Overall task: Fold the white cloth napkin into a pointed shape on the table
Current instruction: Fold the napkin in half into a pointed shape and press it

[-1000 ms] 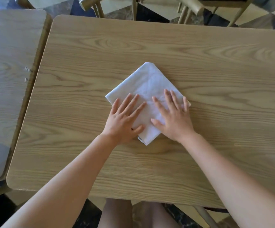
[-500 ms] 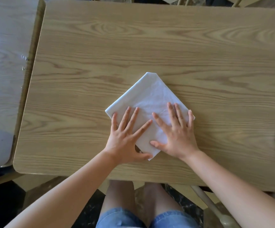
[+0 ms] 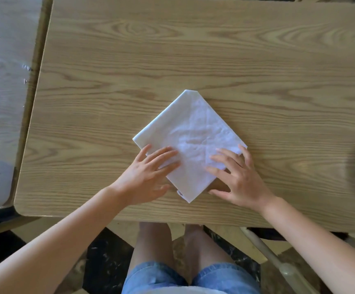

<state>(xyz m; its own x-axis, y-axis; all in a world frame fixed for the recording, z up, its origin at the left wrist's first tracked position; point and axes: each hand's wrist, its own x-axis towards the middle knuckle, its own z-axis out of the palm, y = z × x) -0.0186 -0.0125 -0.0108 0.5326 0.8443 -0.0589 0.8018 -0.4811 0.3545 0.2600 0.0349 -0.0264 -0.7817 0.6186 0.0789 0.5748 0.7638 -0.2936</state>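
White napkin (image 3: 190, 141) lies flat as a diamond on the wooden table (image 3: 193, 49), near its front edge. Left hand (image 3: 144, 177) rests on its lower-left edge, right hand (image 3: 239, 181) on its lower-right edge, both with fingers spread, gripping nothing.

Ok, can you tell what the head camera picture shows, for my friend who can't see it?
A white cloth napkin, folded into a square and turned like a diamond, lies on a light wooden table. The person's left hand and right hand rest with straight fingers on its two lower edges. Their knees in blue denim shorts show below the table edge.
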